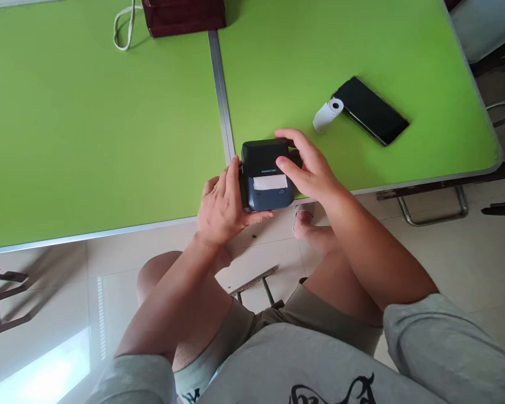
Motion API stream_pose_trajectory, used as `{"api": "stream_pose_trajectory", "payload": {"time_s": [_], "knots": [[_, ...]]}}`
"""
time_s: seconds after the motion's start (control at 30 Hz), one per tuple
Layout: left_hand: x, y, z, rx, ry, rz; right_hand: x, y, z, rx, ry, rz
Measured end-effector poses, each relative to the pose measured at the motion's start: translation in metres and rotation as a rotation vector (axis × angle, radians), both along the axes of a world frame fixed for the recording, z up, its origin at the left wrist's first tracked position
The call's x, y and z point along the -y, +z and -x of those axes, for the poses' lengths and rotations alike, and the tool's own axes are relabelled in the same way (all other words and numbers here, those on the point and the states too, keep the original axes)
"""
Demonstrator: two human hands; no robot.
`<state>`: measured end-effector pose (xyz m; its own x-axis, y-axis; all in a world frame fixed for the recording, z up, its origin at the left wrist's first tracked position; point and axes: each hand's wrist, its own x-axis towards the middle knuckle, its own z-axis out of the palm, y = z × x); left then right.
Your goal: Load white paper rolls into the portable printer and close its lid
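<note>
A small dark label printer (266,160) is held between my two hands over the table's front edge. White paper (270,182) shows at its slot, above a power button. My left hand (223,205) grips the printer's left side, with the thumb along its near edge. From the right, my right hand (309,165) closes on it, thumb on the top cover and fingers around the far corner. A white paper roll (326,116) stands tilted on the table, beyond my right hand, beside a black smartphone (372,111).
The green table (109,123) has a metal seam strip (221,90) and a metal-trimmed edge. At the back sits a dark red box (184,17) with a white cord loop (126,28) beside it. Stool legs (435,210) show under the table's right side.
</note>
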<state>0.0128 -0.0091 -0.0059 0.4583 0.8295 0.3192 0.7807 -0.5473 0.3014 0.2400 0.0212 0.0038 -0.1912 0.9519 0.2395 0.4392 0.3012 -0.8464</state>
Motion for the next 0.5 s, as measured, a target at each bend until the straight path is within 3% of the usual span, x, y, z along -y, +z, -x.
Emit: {"api": "stream_pose_trajectory", "payload": {"time_s": [0.3,0.5], "knots": [[-0.0013,0.0041,0.0048,0.062,-0.050,0.109,0.0017,-0.0020,-0.0019,0.011,-0.056,-0.067],[-0.0003,0.0055,0.0025,0.069,-0.038,0.088,0.0023,-0.0072,-0.0012,0.189,-0.385,-0.170]]}}
